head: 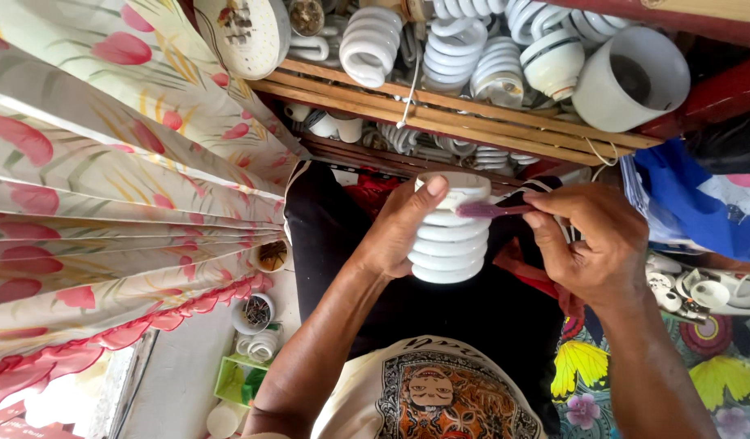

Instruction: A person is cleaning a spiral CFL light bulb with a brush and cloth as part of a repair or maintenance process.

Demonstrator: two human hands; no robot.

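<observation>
Gripping a white spiral compact fluorescent lamp (pixel 450 236) over the lap, the left hand (pixel 399 232) wraps its fingers around the coiled glass, thumb resting on the lamp's white plastic base. The right hand (pixel 590 244) is closed in a pinch on a thin purple-handled tool (pixel 487 210), whose tip lies against the base just beside the left thumb.

The likeliest trouble, as I judge it, is the tool slipping off the smooth plastic toward the left thumb, or too hard a squeeze cracking the thin glass coils, since the lamp is held by the tube itself.

Above the hands, a wooden slatted shelf (pixel 440 110) is crowded with more white spiral lamps (pixel 371 45) and a white plastic lamp housing (pixel 631 81). A flowered cream-and-pink curtain (pixel 106 187) hangs at the left. Below it sits a small green box (pixel 233 378), its markings too small to make out. At the right lies a folded blue plastic bag (pixel 696 199).
</observation>
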